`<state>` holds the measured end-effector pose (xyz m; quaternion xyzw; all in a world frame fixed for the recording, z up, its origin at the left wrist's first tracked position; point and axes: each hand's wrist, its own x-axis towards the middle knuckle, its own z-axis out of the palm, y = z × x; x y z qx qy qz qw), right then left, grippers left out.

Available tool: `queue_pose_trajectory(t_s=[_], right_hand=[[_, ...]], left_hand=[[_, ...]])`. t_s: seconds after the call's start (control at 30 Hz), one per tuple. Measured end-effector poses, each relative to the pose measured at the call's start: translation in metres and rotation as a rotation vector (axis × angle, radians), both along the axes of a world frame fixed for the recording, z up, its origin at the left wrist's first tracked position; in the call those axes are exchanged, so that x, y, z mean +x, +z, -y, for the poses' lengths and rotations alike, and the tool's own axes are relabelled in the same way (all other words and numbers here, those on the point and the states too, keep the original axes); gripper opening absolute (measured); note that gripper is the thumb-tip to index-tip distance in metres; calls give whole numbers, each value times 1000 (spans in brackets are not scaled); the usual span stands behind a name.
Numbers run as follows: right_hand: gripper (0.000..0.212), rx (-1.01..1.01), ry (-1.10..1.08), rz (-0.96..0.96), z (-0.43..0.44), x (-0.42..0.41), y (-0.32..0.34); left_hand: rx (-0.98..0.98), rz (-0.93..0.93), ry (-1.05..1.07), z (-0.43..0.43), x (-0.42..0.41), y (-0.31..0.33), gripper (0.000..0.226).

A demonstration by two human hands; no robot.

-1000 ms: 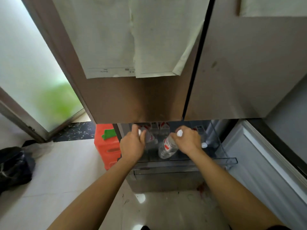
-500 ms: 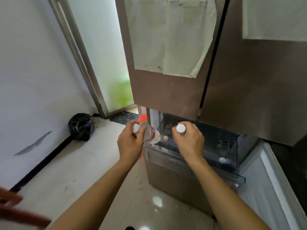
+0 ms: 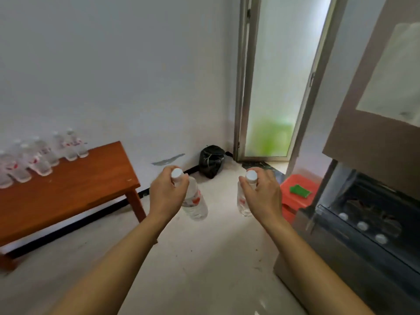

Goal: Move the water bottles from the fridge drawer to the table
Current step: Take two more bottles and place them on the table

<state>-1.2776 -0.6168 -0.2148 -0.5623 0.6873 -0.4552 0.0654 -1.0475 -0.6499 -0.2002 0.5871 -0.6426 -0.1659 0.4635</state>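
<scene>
My left hand (image 3: 167,193) grips a clear water bottle (image 3: 194,202) by its neck, white cap up, hanging over the floor. In my right hand (image 3: 264,196) a second water bottle (image 3: 242,201) is held the same way. Both hands are out in front of me, between the table and the fridge. The brown wooden table (image 3: 75,187) stands at the left against the wall, with several bottles (image 3: 41,155) standing along its far edge. The open fridge drawer (image 3: 363,221) is at the right, and three white caps (image 3: 362,226) show inside it.
A black bag (image 3: 211,161) sits in the corner by a frosted glass door (image 3: 272,87). A red plastic stool (image 3: 297,196) with a green item on it stands beside the fridge. The brown fridge doors (image 3: 375,110) rise at the right. Pale tiled floor lies between table and fridge.
Both hands lifted a bottle each out of the drawer. My view has swung left from the fridge toward the table, and the hands with the bottles now hang over the floor.
</scene>
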Motion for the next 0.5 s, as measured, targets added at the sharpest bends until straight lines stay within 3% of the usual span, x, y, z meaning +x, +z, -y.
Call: queue_pose_trajectory(t_s=[0.23,0.5], right_hand=[[31,114,206,-32,55,211,-23],[31,148,468,-96,107,407,-30]], left_hand=[[-40,40,173,-5,212,-13,15],[-20,121,398,1,391,-13,21]])
